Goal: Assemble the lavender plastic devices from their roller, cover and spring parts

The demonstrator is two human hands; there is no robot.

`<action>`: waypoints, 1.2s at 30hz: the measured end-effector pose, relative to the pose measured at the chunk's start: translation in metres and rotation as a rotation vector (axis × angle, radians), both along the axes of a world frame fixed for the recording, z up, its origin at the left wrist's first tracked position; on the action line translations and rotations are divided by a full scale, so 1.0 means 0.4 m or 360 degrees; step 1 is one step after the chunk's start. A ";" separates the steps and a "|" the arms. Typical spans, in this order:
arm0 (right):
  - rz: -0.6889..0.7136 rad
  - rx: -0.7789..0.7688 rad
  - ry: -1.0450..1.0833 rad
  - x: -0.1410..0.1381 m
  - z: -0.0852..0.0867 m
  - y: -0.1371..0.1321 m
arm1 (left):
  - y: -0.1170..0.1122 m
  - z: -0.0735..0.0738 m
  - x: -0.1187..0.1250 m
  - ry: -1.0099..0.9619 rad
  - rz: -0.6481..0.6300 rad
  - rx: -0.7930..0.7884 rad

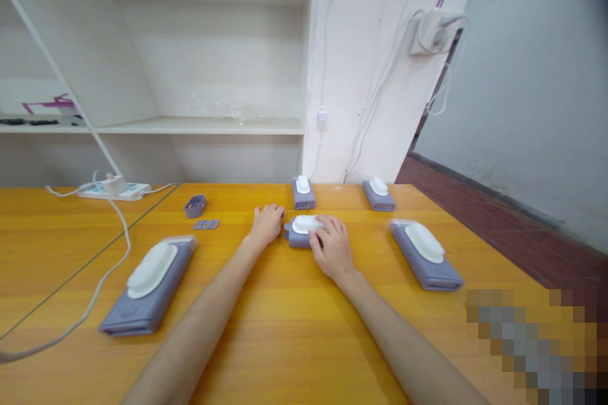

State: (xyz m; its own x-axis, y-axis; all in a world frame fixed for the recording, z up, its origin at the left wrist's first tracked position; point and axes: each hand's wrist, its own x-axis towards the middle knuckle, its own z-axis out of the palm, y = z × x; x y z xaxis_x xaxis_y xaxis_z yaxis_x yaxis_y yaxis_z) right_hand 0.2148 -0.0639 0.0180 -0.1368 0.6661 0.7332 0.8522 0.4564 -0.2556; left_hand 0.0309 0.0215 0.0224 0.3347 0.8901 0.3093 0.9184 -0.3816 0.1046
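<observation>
Near the middle of the table lies a purple-grey case [299, 240] with a ribbed white oval piece [304, 224] on top. My right hand [334, 245] is closed over its right end, thumb at the near side and fingers across the top. My left hand [266, 224] rests just left of the case with fingers curled down; whatever is under the fingertips is hidden. A small purple tab [287, 230] sticks out at the case's left end. Behind the case, small brownish pieces [297, 210] lie in a row, too small to name.
Similar cases with white tops stand at front left [147, 291], right [427, 256], back right [379, 195] and back centre [304, 193]. Further left are a small purple open box [195, 205] and a flat purple piece [206, 224]. A power strip [114, 188] trails a white cable [124, 253].
</observation>
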 end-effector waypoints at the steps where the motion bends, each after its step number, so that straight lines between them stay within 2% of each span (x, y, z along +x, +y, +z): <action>1: 0.0009 0.0000 0.0005 0.000 -0.001 0.001 | 0.000 0.002 -0.005 -0.0004 -0.0003 -0.0008; 5: 0.0077 -0.0014 0.0006 0.000 -0.008 0.008 | -0.006 0.014 -0.024 -0.0031 -0.0041 -0.0030; 8: 0.0127 -0.0040 0.0016 0.002 -0.016 0.016 | -0.011 0.037 -0.038 -0.0135 -0.0054 -0.0015; 15: 0.0243 -0.0114 0.0022 0.006 -0.028 0.027 | -0.038 0.159 -0.079 -0.0359 0.0038 0.0229; 19: 0.0122 -0.0094 0.0027 0.002 -0.025 0.021 | -0.071 0.216 -0.087 -0.0514 0.0019 0.0322; 25: -0.0001 -0.0089 0.0008 0.001 -0.024 0.017 | -0.110 0.250 -0.061 -0.0713 -0.0076 0.0338; 28: 0.0074 -0.0075 -0.0031 0.003 -0.013 0.008 | -0.124 0.254 -0.040 -0.0860 -0.0231 0.0127; 33: 0.0277 -0.0050 -0.0103 0.002 -0.004 -0.004 | -0.147 0.245 -0.006 -0.1123 -0.0612 -0.0672; 36: 0.0258 -0.0153 -0.0058 0.002 -0.014 0.002 | -0.142 0.234 0.001 -0.1194 -0.0738 -0.0930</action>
